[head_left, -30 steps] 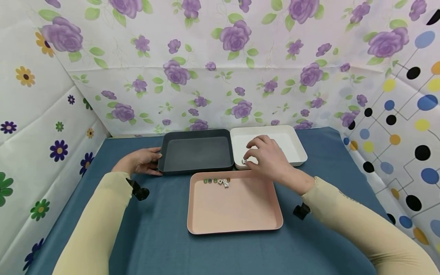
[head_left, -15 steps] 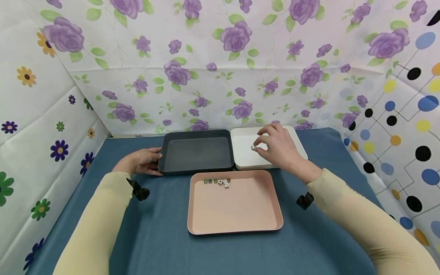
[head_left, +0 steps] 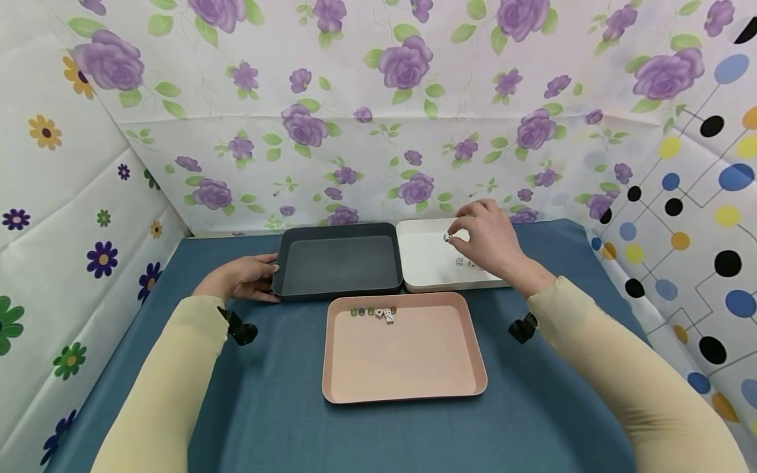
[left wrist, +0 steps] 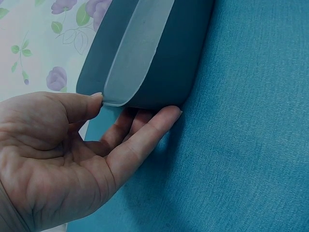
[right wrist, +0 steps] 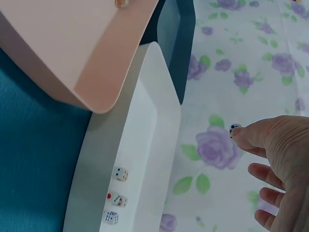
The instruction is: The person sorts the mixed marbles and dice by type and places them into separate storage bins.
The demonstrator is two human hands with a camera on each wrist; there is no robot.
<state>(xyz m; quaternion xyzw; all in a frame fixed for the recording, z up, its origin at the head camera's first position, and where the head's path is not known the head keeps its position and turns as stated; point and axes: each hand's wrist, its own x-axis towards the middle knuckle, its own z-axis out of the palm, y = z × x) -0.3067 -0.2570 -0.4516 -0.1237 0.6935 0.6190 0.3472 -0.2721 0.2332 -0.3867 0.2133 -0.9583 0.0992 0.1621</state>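
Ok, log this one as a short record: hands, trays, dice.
Left hand: holds the left edge of the dark tray
Right hand: pinches a white die raised clear of the white tray
Layout: dark tray left, white tray right, pink tray nearest the person
White tray: holds loose dice
Pink tray: white dice and small coloured pieces near its far edge
Surface: blue cloth

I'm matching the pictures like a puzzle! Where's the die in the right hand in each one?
Head: the die is just right of centre, pinched in the right hand.
Left wrist: not in it.
Right wrist: the die is right of centre, a little below the middle.
Shared landmark: the dark tray, in all three.
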